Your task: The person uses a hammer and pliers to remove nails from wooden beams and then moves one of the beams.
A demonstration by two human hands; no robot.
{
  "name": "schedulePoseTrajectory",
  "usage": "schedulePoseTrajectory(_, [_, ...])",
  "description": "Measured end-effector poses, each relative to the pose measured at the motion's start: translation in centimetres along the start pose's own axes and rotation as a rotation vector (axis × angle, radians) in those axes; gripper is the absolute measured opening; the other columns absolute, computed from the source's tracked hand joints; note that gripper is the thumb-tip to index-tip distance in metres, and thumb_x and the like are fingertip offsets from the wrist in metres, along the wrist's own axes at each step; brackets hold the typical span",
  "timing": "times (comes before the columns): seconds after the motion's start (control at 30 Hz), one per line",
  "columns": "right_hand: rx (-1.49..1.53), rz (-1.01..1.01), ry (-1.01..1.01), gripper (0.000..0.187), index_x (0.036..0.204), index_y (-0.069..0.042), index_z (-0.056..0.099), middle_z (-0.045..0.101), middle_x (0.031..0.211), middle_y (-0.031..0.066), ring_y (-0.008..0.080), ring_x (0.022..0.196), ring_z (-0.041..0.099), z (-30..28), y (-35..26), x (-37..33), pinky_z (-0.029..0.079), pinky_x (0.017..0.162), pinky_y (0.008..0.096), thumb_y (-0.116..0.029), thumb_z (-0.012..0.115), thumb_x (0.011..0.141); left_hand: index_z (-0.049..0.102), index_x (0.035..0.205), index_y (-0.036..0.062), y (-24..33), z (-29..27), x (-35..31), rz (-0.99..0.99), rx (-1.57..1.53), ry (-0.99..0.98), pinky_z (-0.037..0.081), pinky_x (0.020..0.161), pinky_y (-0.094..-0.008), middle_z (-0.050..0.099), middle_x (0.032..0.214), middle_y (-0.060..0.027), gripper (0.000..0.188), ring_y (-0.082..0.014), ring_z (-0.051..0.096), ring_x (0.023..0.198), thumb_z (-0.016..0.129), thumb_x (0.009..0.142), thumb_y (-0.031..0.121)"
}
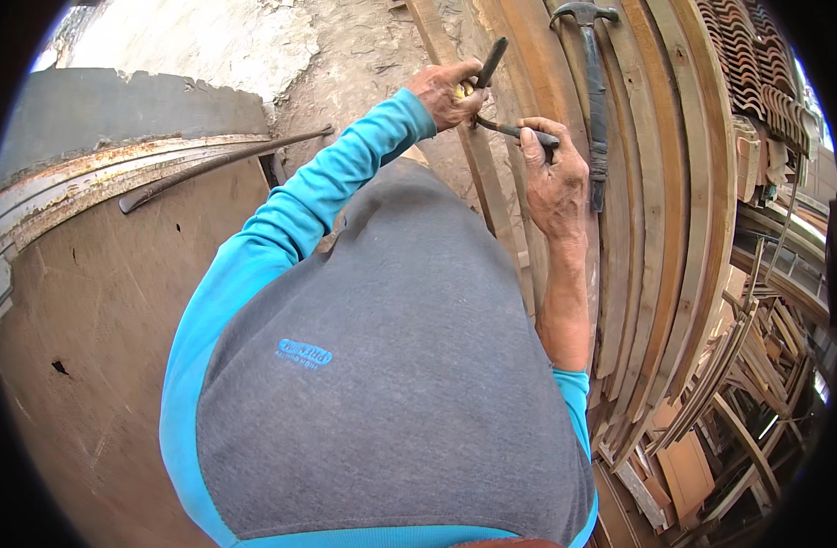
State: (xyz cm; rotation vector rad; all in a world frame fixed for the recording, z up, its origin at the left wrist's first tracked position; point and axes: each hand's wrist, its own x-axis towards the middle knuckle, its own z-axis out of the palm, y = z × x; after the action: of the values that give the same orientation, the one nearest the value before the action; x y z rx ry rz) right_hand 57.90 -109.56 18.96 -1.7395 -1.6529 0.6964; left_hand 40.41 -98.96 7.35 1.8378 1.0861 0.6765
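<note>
Left hand, head view: I see the left hand curled round an upper black grip, whose end pokes up past the fingers. A small yellow thing is in there too; I can't tell what it is.
Right hand: The right hand pinches a lower black grip between thumb and fingers.
Dark neck: A thin metal neck goes from the lower grip toward the left hand.
Black grips: They look to me like 2 handles of 1 tool, spread wide, maybe pincers. The left hand hides where they would meet. They sit left of the hammer, with wood boards behind.
Weight: I think it is a bit heavy for its size, but fine for 2 hands.
Feel: The neck looks hard and stiff, so I guess it won't bend or break easily. Bare metal could be slippery.
Best hold: I'd hold the black grips near their ends, with fingers away from the middle, where they might get pinched.
</note>
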Motion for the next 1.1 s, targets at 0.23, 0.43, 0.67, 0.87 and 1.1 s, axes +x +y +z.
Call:
schedulePoseTrajectory(0.23, [-0.050,-0.083,-0.031,0.029,0.120,-0.003,0.061,0.069,0.106,0.0156,0.0259,0.091,0.068,0.7,-0.2,1.4,0.054,0.079,0.0373,-0.021,0.061,0.097,0.059,0.107,0.0097,-0.8,0.7,-0.3,0.221,-0.052,-0.011,0.056,0.073,-0.0414,0.070,0.092,-0.0142,0.024,-0.0312,0.070,0.080,0.066,0.092,0.028])
schedulePoseTrajectory(0.43, [0.480,-0.227,0.094,0.038,0.124,-0.001,0.059,0.067,0.107,0.0094,0.0154,0.091,0.063,4.7,-0.6,5.3,0.053,0.076,0.0304,-0.033,0.052,0.103,0.059,0.109,0.0089,-0.3,0.5,-0.3,0.189,-0.054,-0.003,0.056,0.071,-0.0407,0.070,0.088,-0.0125,0.023,-0.0290,0.070,0.081,0.066,0.091,0.022])
schedulePoseTrajectory(0.67, [0.587,-0.180,0.151,0.040,0.083,-0.002,0.060,0.055,0.066,0.0025,0.0099,0.061,0.052,7.7,0.9,8.4,0.043,0.056,0.0261,-0.033,0.048,0.105,0.049,0.119,0.0059,0.1,0.7,-1.1,0.222,-0.112,-0.024,0.053,0.080,-0.0441,0.062,0.097,-0.0182,0.052,-0.0364,0.064,0.092,0.074,0.079,0.027])
schedulePoseTrajectory(0.87, [0.398,-0.200,0.179,0.048,0.079,-0.002,0.062,0.051,0.062,0.0004,0.0101,0.058,0.050,9.2,0.1,10.5,0.042,0.054,0.0265,-0.040,0.047,0.105,0.047,0.121,0.0044,-1.6,3.1,0.5,0.103,0.049,0.060,0.053,0.080,-0.0461,0.063,0.096,-0.0225,0.050,-0.0418,0.063,0.091,0.068,0.082,0.026])
schedulePoseTrajectory(1.1, [-0.026,-0.001,-0.076,0.044,0.081,-0.001,0.064,0.066,0.072,0.0162,0.0275,0.072,0.067,13.0,-0.3,18.3,0.051,0.065,0.0421,-0.036,0.048,0.102,0.064,0.107,-0.0012,-3.7,0.4,3.2,0.066,0.060,0.106,0.054,0.083,-0.0433,0.069,0.100,-0.0215,0.042,-0.0356,0.068,0.095,0.062,0.087,0.035])
